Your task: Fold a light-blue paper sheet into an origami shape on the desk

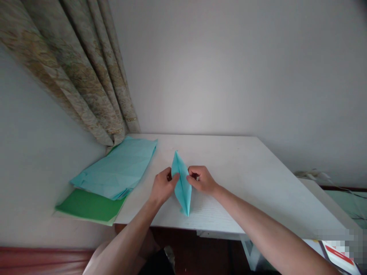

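Observation:
In the head view, a long, pointed piece of folded turquoise paper [182,193] stands on its edge on the white table [235,164], its tips pointing away and toward me. My left hand [163,187] pinches its left side near the middle. My right hand [202,179] pinches the opposite side, with the fingertips partly hiding the paper's centre.
A loose stack of pale turquoise paper [114,170] lies at the table's left edge, overlapping a green sheet [90,206]. A patterned curtain [80,68] hangs in the left corner against the wall. Papers and cables show low at the right.

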Action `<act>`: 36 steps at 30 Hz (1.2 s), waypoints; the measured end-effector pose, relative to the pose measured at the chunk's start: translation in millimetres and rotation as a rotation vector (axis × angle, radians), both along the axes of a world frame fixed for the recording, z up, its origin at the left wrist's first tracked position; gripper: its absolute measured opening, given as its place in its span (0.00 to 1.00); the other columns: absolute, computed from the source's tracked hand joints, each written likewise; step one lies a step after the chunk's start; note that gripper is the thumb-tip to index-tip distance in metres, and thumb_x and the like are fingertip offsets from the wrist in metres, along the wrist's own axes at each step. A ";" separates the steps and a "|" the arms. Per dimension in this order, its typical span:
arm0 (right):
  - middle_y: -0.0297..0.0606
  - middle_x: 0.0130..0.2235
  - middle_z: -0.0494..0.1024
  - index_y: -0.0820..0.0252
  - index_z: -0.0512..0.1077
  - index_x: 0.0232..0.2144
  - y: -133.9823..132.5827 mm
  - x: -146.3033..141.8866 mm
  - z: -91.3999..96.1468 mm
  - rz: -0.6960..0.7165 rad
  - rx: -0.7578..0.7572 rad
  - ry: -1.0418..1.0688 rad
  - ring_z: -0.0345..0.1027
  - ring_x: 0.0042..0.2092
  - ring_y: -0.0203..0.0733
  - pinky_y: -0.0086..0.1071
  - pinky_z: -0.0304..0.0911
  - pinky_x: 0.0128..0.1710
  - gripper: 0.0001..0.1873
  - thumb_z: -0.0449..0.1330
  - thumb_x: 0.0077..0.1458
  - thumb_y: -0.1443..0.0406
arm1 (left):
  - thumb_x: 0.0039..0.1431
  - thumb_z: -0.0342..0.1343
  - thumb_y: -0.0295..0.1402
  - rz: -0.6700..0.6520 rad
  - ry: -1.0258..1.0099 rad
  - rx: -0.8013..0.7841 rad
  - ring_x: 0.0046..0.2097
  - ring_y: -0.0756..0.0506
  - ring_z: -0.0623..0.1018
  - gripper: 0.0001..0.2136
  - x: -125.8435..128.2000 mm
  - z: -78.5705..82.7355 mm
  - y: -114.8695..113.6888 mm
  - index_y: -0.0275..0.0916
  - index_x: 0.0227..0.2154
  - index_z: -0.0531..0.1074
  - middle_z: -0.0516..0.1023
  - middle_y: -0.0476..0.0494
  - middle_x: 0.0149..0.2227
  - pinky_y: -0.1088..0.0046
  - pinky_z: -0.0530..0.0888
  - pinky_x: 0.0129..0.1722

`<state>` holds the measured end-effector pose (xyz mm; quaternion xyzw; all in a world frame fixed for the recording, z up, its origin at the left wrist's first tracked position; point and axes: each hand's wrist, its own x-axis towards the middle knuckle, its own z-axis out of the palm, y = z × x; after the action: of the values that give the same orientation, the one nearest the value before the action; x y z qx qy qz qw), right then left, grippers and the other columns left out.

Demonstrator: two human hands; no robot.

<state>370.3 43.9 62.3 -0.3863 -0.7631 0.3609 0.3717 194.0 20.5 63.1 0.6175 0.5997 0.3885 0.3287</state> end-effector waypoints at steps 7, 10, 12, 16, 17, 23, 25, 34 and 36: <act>0.27 0.19 0.60 0.59 0.61 0.18 0.0 -0.5 -1.0 -0.008 -0.001 -0.090 0.53 0.22 0.31 0.26 0.48 0.22 0.10 0.56 0.47 0.66 | 0.53 0.50 0.34 -0.036 0.147 0.002 0.22 0.50 0.65 0.12 8.7 -2.9 -1.9 0.39 0.17 0.62 0.65 0.51 0.17 0.75 0.57 0.24; 0.29 0.20 0.64 0.60 0.64 0.20 2.3 -2.0 -4.3 -0.018 -0.007 -0.167 0.55 0.23 0.32 0.26 0.48 0.23 0.09 0.56 0.49 0.65 | 0.52 0.50 0.30 -0.032 0.155 0.115 0.25 0.49 0.67 0.07 9.7 -2.8 -1.4 0.38 0.20 0.65 0.68 0.49 0.21 0.75 0.60 0.26; 0.30 0.20 0.65 0.60 0.65 0.19 3.1 -3.2 -5.6 -0.032 0.014 -0.197 0.56 0.23 0.33 0.27 0.48 0.23 0.11 0.56 0.51 0.64 | 0.50 0.50 0.27 -0.054 0.116 0.182 0.28 0.48 0.71 0.05 10.1 -2.4 -0.8 0.38 0.23 0.69 0.72 0.47 0.26 0.75 0.63 0.29; 0.31 0.20 0.64 0.60 0.62 0.16 2.9 -3.7 -3.3 -0.091 0.099 -0.232 0.55 0.23 0.33 0.28 0.47 0.24 0.15 0.54 0.52 0.64 | 0.49 0.49 0.24 -0.042 0.060 0.210 0.33 0.47 0.74 0.07 11.0 -0.4 -0.1 0.37 0.26 0.71 0.76 0.43 0.33 0.74 0.67 0.33; 0.31 0.19 0.63 0.60 0.61 0.15 2.8 -3.5 -2.0 -0.105 0.120 -0.237 0.55 0.23 0.33 0.28 0.46 0.24 0.16 0.54 0.53 0.64 | 0.49 0.49 0.24 -0.031 0.066 0.212 0.33 0.47 0.74 0.07 11.2 0.2 -0.1 0.37 0.25 0.71 0.76 0.43 0.33 0.74 0.67 0.34; 0.28 0.18 0.58 0.60 0.57 0.14 4.3 -0.6 1.9 -0.215 0.212 -0.277 0.51 0.22 0.31 0.28 0.44 0.24 0.17 0.54 0.52 0.66 | 0.49 0.48 0.23 0.063 0.117 0.219 0.36 0.46 0.76 0.08 8.8 3.6 -0.5 0.37 0.26 0.72 0.78 0.43 0.34 0.74 0.69 0.36; 0.29 0.18 0.59 0.60 0.58 0.14 5.2 0.3 1.9 -0.255 0.216 -0.296 0.52 0.22 0.31 0.28 0.45 0.24 0.17 0.54 0.52 0.66 | 0.48 0.48 0.23 0.081 0.124 0.220 0.36 0.46 0.76 0.09 6.4 5.3 -0.4 0.37 0.29 0.73 0.78 0.44 0.34 0.74 0.70 0.36; 0.32 0.19 0.68 0.61 0.70 0.19 9.4 3.8 2.5 -0.394 0.090 -0.274 0.59 0.23 0.34 0.28 0.50 0.25 0.11 0.56 0.50 0.64 | 0.49 0.50 0.27 0.074 -0.252 0.077 0.34 0.45 0.79 0.07 -9.7 0.7 7.5 0.40 0.32 0.70 0.79 0.44 0.42 0.75 0.73 0.24; 0.34 0.23 0.73 0.61 0.75 0.29 11.3 4.2 -1.7 -0.364 0.010 -0.182 0.63 0.25 0.36 0.28 0.54 0.27 0.07 0.57 0.48 0.66 | 0.48 0.49 0.26 0.065 -0.302 0.052 0.37 0.44 0.79 0.12 -13.2 -2.5 10.7 0.40 0.35 0.73 0.79 0.44 0.43 0.74 0.74 0.24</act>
<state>374.5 55.3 60.7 -0.5471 -0.7129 0.2478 0.3621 180.8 31.3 60.6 0.5405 0.5529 0.5028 0.3865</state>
